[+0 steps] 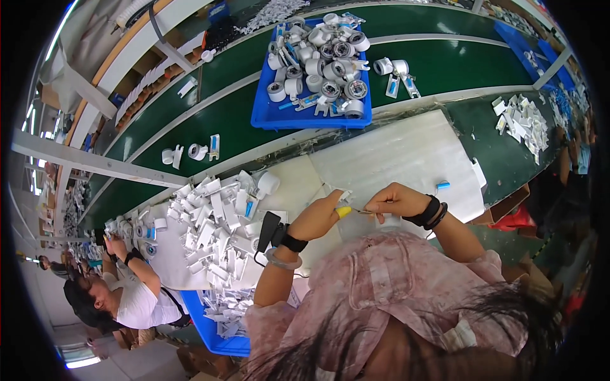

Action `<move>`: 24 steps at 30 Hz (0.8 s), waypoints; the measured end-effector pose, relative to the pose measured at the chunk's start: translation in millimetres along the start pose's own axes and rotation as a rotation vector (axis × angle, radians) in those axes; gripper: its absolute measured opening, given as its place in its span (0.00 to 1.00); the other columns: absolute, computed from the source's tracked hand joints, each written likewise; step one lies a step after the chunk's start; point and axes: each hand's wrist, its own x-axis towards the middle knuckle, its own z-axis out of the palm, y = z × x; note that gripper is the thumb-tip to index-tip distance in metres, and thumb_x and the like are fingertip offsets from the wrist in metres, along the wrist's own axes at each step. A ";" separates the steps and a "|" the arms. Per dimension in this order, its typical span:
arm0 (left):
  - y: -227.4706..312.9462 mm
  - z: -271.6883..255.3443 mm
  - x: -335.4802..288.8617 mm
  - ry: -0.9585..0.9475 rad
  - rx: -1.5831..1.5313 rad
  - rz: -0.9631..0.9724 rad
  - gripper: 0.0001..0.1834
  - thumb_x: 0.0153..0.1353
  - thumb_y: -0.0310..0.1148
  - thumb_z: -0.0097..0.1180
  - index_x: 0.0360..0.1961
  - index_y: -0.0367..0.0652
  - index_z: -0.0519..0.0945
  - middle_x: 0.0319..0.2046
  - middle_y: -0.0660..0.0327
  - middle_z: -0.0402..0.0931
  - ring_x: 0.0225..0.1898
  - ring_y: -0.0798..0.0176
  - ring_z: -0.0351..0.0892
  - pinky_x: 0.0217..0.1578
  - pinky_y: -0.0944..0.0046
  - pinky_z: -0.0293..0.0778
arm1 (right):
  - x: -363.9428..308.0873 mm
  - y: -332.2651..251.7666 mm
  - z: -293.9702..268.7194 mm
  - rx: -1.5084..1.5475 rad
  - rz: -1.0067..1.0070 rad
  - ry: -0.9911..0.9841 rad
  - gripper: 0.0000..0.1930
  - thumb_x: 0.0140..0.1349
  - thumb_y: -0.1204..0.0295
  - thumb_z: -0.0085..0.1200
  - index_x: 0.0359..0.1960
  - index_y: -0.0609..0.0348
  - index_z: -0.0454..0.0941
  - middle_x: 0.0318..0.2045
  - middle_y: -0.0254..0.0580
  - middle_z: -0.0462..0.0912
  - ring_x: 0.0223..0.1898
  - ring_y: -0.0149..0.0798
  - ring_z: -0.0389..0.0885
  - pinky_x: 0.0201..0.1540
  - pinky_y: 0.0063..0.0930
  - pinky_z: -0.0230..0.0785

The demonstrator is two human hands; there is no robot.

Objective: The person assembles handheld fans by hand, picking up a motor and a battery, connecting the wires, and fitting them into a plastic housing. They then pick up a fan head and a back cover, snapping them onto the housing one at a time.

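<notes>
My left hand (323, 219) and my right hand (400, 201) meet above the front edge of the pale work sheet (400, 152), fingers closed. A yellow cover sits on one digit of my left hand, and by those fingers shows a small white plastic part (346, 196). Between the two hands runs a thin dark piece (363, 211), pinched by my right fingers; its kind is too small to make out. Below my right hand a white rounded part (392, 223) shows in part. A small blue cylinder with thin wires (443, 185) lies on the sheet to the right.
Left of me spreads a heap of white plastic pieces (216, 222). A blue tray (267, 114) of round white-and-grey assemblies stands on the green conveyor (235, 108). More white pieces (522, 124) lie at right. A blue bin (232, 345) stands below; a co-worker (136, 298) works at far left.
</notes>
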 end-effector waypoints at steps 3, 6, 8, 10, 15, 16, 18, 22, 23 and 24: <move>3.3 -4.0 -0.5 -0.093 -0.413 -0.116 0.18 0.63 0.29 0.47 0.54 0.39 0.66 0.30 0.53 0.77 0.27 0.54 0.77 0.27 0.58 0.71 | -2.9 1.7 3.5 0.305 0.079 -0.050 0.08 0.64 0.70 0.55 0.36 0.63 0.81 0.25 0.36 0.81 0.26 0.25 0.77 0.30 0.20 0.69; 6.7 3.6 1.2 -0.026 -0.636 -0.145 0.16 0.65 0.27 0.44 0.54 0.39 0.65 0.29 0.59 0.76 0.24 0.67 0.73 0.24 0.65 0.70 | -0.7 3.5 12.4 0.212 0.108 -0.011 0.07 0.60 0.71 0.59 0.33 0.62 0.79 0.23 0.34 0.80 0.25 0.26 0.76 0.29 0.21 0.68; 7.7 13.4 3.7 0.076 -0.693 -0.089 0.15 0.66 0.26 0.42 0.53 0.39 0.65 0.29 0.61 0.75 0.23 0.72 0.71 0.23 0.69 0.70 | 0.8 7.6 24.7 -0.213 -0.090 0.351 0.08 0.55 0.73 0.64 0.31 0.60 0.77 0.23 0.34 0.79 0.23 0.23 0.74 0.26 0.19 0.66; 2.9 26.4 8.3 0.323 -0.711 -0.037 0.13 0.70 0.29 0.39 0.52 0.39 0.67 0.29 0.60 0.72 0.20 0.72 0.68 0.19 0.70 0.67 | 3.3 1.4 30.7 -0.287 -0.103 0.478 0.09 0.51 0.74 0.65 0.28 0.58 0.75 0.22 0.35 0.77 0.23 0.27 0.74 0.31 0.23 0.67; 19.9 33.5 14.7 0.382 -1.018 -0.147 0.14 0.64 0.23 0.42 0.51 0.41 0.68 0.27 0.62 0.73 0.21 0.74 0.70 0.18 0.72 0.68 | 8.5 -7.1 34.1 -0.603 -0.526 0.834 0.07 0.52 0.78 0.62 0.31 0.55 0.76 0.25 0.35 0.78 0.26 0.38 0.74 0.45 0.33 0.62; 23.2 33.1 14.4 0.383 -1.045 -0.139 0.16 0.62 0.22 0.42 0.52 0.42 0.68 0.27 0.62 0.73 0.21 0.74 0.69 0.18 0.72 0.68 | 7.7 -9.8 34.7 -0.604 -0.529 0.830 0.07 0.52 0.78 0.62 0.31 0.55 0.76 0.25 0.35 0.78 0.26 0.38 0.74 0.45 0.33 0.62; 28.2 34.0 13.8 0.399 -1.042 -0.147 0.18 0.60 0.21 0.42 0.53 0.41 0.67 0.27 0.62 0.73 0.20 0.74 0.69 0.18 0.72 0.68 | 5.1 -13.9 36.0 -0.569 -0.541 0.842 0.08 0.52 0.81 0.61 0.33 0.56 0.78 0.26 0.36 0.80 0.31 0.40 0.75 0.47 0.34 0.65; 38.0 33.6 11.3 0.393 -0.999 -0.160 0.23 0.55 0.20 0.43 0.54 0.41 0.66 0.26 0.62 0.73 0.18 0.73 0.68 0.18 0.71 0.68 | 2.3 -12.3 37.7 -0.597 -0.594 0.805 0.08 0.51 0.81 0.61 0.32 0.56 0.78 0.26 0.36 0.80 0.33 0.40 0.76 0.50 0.37 0.65; 41.6 34.0 10.4 0.392 -0.999 -0.161 0.23 0.55 0.20 0.43 0.54 0.41 0.66 0.26 0.62 0.73 0.18 0.73 0.68 0.18 0.71 0.68 | 2.4 -10.3 37.2 -0.596 -0.605 0.769 0.09 0.50 0.81 0.62 0.32 0.56 0.79 0.27 0.36 0.80 0.34 0.40 0.75 0.52 0.39 0.64; 45.6 35.0 9.2 0.412 -1.014 -0.136 0.23 0.55 0.20 0.43 0.54 0.40 0.66 0.26 0.61 0.73 0.18 0.73 0.69 0.18 0.71 0.68 | 2.6 -8.5 36.9 -0.595 -0.616 0.733 0.09 0.50 0.81 0.62 0.32 0.56 0.79 0.29 0.37 0.80 0.35 0.41 0.75 0.53 0.40 0.64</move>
